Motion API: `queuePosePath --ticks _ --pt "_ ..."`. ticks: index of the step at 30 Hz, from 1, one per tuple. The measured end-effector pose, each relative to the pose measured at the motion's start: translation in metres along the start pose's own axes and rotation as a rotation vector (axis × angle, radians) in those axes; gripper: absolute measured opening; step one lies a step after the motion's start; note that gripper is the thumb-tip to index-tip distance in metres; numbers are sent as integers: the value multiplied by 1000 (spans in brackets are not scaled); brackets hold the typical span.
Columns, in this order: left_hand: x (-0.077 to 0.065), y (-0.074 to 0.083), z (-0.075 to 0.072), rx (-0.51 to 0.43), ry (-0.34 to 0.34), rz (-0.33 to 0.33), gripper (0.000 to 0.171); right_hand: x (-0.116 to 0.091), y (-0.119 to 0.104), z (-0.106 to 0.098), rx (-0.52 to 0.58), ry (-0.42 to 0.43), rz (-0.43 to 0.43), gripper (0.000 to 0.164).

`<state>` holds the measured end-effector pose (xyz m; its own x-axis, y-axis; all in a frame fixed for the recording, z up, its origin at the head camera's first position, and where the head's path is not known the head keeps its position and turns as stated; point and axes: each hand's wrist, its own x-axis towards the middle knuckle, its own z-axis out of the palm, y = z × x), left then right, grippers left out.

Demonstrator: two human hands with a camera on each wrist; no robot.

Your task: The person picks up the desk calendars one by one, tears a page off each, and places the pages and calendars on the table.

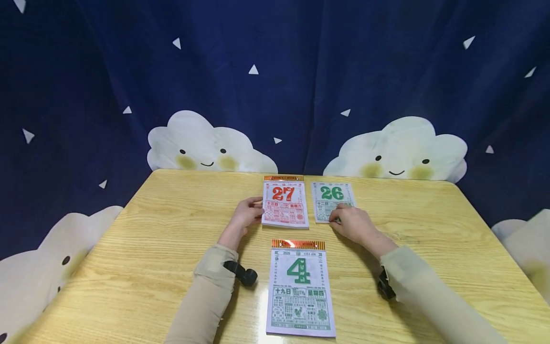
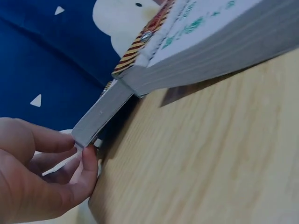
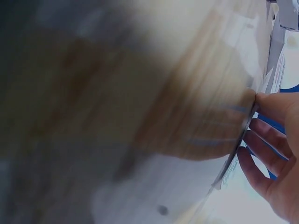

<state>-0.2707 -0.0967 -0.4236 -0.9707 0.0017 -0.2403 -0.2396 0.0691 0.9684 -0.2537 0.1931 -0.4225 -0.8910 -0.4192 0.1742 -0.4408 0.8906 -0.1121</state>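
My left hand [image 1: 249, 213] is at the left side of a tear-off calendar [image 1: 285, 203] with a red 27 and a striped header strip. Its thumb and fingers [image 2: 39, 137] pinch the corner of that thick block. Right of it lies a calendar page [image 1: 328, 193] with a green 26 and no header strip. My right hand [image 1: 353, 223] covers the page's lower right part, thumb and bent fingertips [image 3: 254, 165] at its edge, low over the table. Nearer to me, between my forearms, another tear-off calendar [image 1: 301, 291] with a green 4 lies flat, untouched.
All of this lies on a light wooden table [image 1: 150, 229]. A dark blue curtain [image 1: 275, 57] with white clouds and small triangles hangs behind the table's far edge. Black straps with wrist cameras [image 1: 244, 274] sit over both sleeves.
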Motion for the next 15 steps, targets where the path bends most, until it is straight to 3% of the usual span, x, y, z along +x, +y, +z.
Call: queuePosePath --ticks 6,15 --pt "-1 0 4 18 72 18 43 1 0 0 30 -15 6 11" --pt "-2 3 2 43 91 -2 37 0 0 -4 92 -23 62 15"
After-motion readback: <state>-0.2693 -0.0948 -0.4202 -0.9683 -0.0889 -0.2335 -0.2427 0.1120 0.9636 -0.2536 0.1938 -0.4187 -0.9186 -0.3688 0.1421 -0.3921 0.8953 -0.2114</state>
